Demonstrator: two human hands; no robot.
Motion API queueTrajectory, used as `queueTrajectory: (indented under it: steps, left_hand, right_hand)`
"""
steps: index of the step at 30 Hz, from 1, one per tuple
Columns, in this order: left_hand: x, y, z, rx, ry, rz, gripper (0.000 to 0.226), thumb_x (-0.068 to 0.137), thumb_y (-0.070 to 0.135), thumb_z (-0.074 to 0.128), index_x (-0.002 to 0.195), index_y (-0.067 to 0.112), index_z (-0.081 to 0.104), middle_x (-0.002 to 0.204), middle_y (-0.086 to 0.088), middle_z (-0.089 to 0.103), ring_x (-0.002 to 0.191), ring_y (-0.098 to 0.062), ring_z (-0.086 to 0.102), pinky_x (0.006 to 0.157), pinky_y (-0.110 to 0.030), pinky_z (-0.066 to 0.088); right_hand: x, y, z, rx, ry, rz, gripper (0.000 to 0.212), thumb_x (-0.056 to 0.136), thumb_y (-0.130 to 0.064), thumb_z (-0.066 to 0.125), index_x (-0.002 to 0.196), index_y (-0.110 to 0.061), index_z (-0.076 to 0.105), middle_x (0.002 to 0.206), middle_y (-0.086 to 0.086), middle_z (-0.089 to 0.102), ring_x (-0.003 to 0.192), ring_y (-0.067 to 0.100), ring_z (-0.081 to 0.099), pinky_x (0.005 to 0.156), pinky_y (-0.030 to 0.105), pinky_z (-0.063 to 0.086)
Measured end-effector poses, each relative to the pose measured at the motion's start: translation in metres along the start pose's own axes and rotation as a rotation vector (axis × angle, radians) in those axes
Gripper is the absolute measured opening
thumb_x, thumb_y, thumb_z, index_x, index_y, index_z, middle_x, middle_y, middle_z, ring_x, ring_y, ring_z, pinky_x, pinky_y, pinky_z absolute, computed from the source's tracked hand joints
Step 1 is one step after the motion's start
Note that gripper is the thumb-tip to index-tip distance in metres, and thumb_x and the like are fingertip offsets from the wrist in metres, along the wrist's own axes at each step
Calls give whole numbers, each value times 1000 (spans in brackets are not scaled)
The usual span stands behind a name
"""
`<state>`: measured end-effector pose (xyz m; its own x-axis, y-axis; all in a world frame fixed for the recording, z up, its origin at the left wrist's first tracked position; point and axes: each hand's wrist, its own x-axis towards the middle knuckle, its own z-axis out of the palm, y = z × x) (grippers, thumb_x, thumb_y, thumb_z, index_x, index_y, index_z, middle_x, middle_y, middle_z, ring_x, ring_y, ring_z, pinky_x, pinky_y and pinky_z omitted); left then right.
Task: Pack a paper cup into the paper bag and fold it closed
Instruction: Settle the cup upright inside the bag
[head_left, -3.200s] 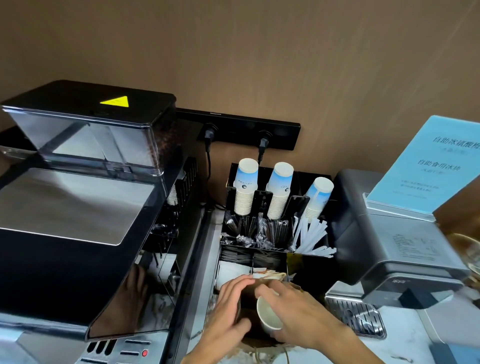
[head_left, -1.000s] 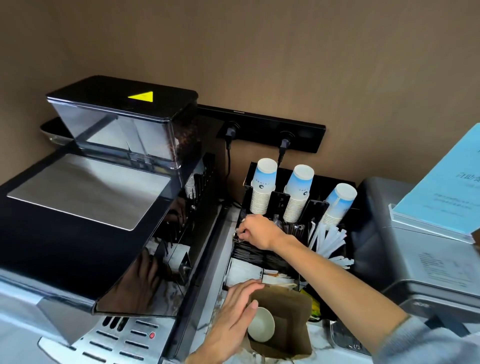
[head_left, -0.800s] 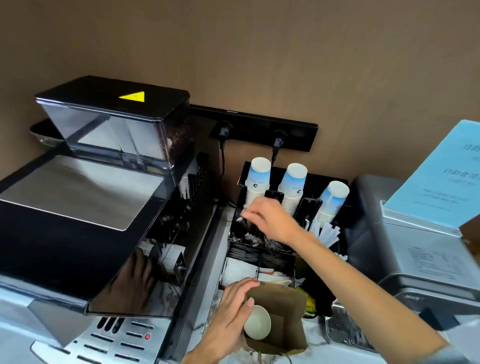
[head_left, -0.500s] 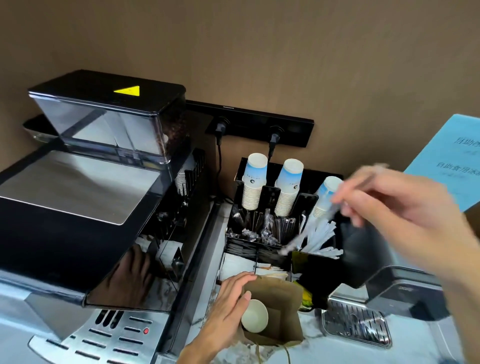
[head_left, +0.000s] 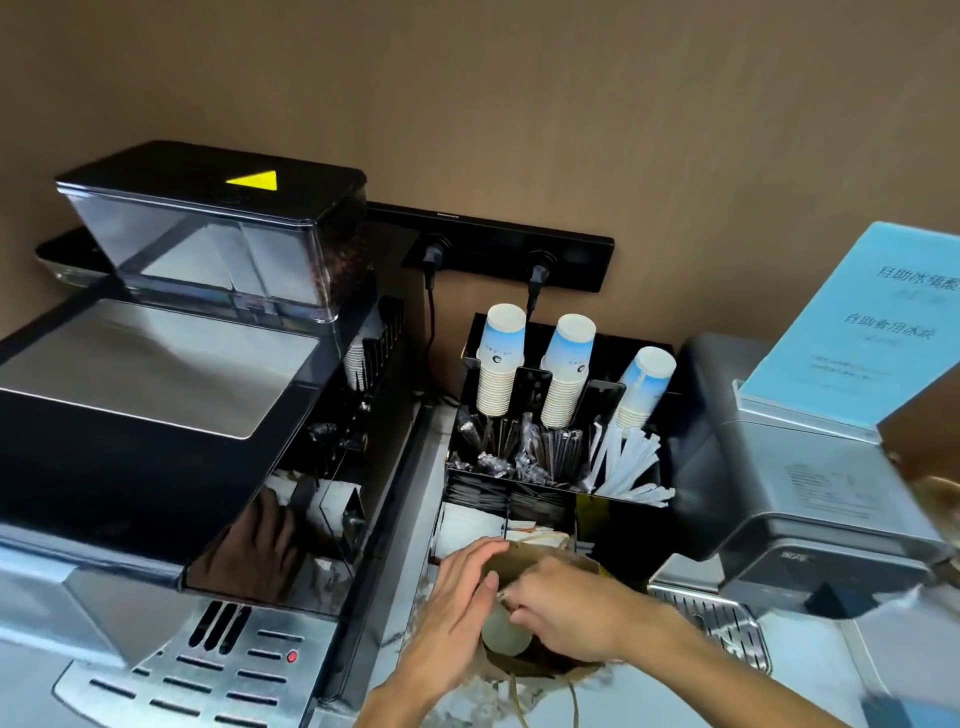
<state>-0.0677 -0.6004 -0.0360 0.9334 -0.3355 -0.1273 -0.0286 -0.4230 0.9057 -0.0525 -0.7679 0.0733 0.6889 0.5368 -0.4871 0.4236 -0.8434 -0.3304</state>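
In the head view, on the counter before the black organizer (head_left: 613, 512), the left hand (head_left: 457, 618) gripped the side of the open paper bag (head_left: 524, 558). The paper cup (head_left: 501, 631) stood inside it. The right hand (head_left: 566, 610) pinched something thin above the cup; I cannot tell what.

Pale marbled countertop (head_left: 810, 670) runs along the bottom of the frame. Sitting on it: big coffee machine (head_left: 156, 467) on the left, black condiment organizer (head_left: 613, 525) in the middle, silver ice maker (head_left: 810, 499) on the right, and a brown paper bag (head_left: 540, 558) at bottom center.
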Motion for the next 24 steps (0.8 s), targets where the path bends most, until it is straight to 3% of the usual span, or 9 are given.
queueTrajectory:
  steps: [3, 8, 11, 18, 20, 21, 22, 24]
  left_hand:
    - [-1, -1, 1, 6, 0, 8, 37, 106, 46, 26, 137, 63, 36, 144, 33, 36, 138, 16, 26, 105, -10, 25]
    - [-1, -3, 2, 2, 21, 16, 37, 106, 46, 26, 138, 63, 36, 145, 35, 36, 142, 13, 25, 110, -12, 22]
    - [-2, -2, 4, 38, 14, 24, 38, 104, 50, 23, 137, 67, 32, 142, 42, 32, 141, 17, 22, 105, -10, 22]
    - [-1, 4, 13, 6, 18, 50, 41, 104, 52, 22, 143, 60, 31, 140, 50, 26, 144, 14, 19, 110, -12, 19]
    - [-1, 3, 14, 9, 16, 55, 40, 106, 48, 24, 143, 59, 32, 140, 50, 27, 144, 13, 19, 111, -13, 19]
    - [-1, 2, 14, 15, 14, 59, 40, 106, 48, 23, 143, 59, 32, 140, 50, 27, 144, 13, 20, 112, -13, 19]
    - [-1, 2, 14, 21, 12, 62, 40, 105, 49, 22, 143, 60, 31, 140, 50, 26, 144, 14, 20, 112, -14, 18]
    - [-2, 2, 14, 24, 6, 64, 40, 104, 52, 21, 142, 62, 30, 139, 50, 26, 144, 14, 20, 112, -15, 18]
  right_hand:
    - [19, 1, 22, -65, -83, 67, 14, 96, -9, 49, 85, -5, 57, 78, 10, 44, 66, 30, 49, 54, 36, 39]
    - [41, 1, 44, -17, -256, 129, 14, 92, -1, 52, 102, -1, 62, 101, 22, 56, 88, 40, 59, 68, 37, 40]
    - [51, 1, 53, -46, -291, 151, 19, 94, -3, 52, 109, 3, 63, 115, 24, 62, 99, 41, 62, 73, 39, 42]
    - [57, -8, 45, -86, -384, 290, 31, 97, -3, 48, 126, 6, 57, 132, 28, 55, 121, 41, 53, 96, 43, 40]
    - [57, -16, 53, -123, -367, 339, 32, 99, -1, 44, 129, 1, 55, 129, 22, 57, 123, 33, 53, 92, 35, 43]
    - [69, -23, 68, -244, -232, 481, 29, 101, 1, 40, 125, -4, 54, 120, 14, 59, 119, 25, 55, 83, 25, 44]
    - [58, -28, 69, -79, -285, 533, 30, 100, 8, 32, 120, -7, 49, 112, 7, 55, 117, 14, 56, 79, 13, 44]
    - [47, -36, 58, -14, -82, 742, 42, 94, 20, 19, 120, -3, 43, 116, 4, 47, 124, 6, 53, 85, 2, 43]
